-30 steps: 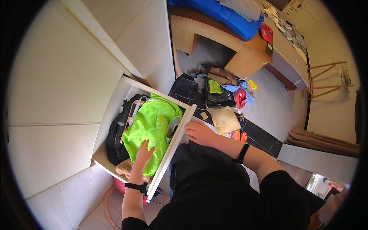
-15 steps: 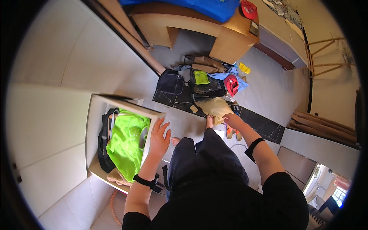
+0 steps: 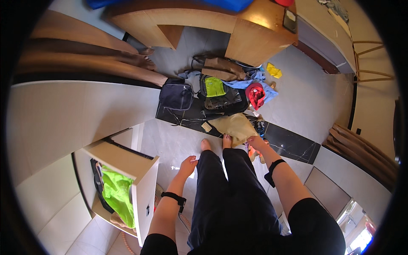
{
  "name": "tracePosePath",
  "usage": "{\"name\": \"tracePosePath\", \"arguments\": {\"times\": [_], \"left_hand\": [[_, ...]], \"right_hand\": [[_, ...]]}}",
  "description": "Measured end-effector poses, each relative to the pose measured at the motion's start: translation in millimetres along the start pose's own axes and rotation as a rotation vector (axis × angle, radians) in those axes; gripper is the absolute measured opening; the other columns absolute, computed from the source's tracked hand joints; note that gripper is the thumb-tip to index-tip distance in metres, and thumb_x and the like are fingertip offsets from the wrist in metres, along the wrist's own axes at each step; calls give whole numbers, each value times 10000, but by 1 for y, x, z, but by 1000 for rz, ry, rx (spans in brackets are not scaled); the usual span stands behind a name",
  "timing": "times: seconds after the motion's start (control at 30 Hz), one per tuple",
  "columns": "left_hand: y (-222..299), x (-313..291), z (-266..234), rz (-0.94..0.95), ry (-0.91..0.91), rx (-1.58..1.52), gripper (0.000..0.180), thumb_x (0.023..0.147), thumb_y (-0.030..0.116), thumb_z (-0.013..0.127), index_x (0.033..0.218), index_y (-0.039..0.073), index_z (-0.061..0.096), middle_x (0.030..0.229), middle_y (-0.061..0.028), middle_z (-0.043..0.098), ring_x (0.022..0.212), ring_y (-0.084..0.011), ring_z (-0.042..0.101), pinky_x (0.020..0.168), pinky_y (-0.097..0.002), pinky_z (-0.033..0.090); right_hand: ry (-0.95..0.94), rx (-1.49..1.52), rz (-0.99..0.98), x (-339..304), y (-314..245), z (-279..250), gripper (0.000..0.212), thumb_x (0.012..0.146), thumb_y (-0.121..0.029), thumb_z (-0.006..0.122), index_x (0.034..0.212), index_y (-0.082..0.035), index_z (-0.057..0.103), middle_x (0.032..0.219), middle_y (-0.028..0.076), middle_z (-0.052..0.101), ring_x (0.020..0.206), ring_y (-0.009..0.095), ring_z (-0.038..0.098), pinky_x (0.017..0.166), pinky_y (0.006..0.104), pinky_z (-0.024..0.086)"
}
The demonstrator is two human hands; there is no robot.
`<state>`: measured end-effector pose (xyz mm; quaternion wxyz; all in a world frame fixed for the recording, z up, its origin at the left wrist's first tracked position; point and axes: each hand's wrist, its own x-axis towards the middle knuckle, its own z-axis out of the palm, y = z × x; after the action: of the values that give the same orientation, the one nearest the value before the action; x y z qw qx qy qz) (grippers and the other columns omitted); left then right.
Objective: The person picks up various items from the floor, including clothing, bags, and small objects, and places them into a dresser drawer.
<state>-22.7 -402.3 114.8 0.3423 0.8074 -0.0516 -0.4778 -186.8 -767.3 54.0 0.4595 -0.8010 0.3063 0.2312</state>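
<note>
A limp, creased, pale beige piece of fabric-like material (image 3: 233, 126) lies just ahead of the right hand (image 3: 256, 143), which overlaps its near corner; contact is unclear. Left of the left hand (image 3: 187, 166), a pulled-out, white-fronted box drawer (image 3: 145, 191) holds a crumpled, bright green fabric bundle (image 3: 117, 190).

Red item (image 3: 284, 1), desk (image 3: 265, 16) far right corner: cut by top edge | black bag (image 3: 97, 180), drawer's (image 3: 144, 191) left edge: part-hidden | right hand (image 3: 257, 143), cream cloth (image 3: 233, 127): contact unclear
</note>
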Motion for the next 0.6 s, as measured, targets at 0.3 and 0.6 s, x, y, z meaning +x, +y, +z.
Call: {"name": "tracePosePath", "arguments": {"times": [0.3, 0.6], "left_hand": [[-104, 108, 39, -248, 7, -64, 335, 814, 228, 570, 1078, 21, 562, 986, -138, 626, 949, -221, 594, 816, -293, 454], [-128, 163, 98, -528, -117, -596, 394, 838, 238, 572, 1181, 65, 485, 1104, -62, 570, 1004, -152, 534, 843, -310, 416]], "right_hand": [[-93, 917, 595, 147, 16, 78, 332, 839, -241, 541, 1115, -62, 494, 1033, 94, 559, 948, 198, 556, 787, 363, 443], [129, 1492, 838, 281, 86, 165, 358, 770, -349, 653, 959, -75, 520, 953, 82, 562, 926, 223, 530, 839, 444, 439]]}}
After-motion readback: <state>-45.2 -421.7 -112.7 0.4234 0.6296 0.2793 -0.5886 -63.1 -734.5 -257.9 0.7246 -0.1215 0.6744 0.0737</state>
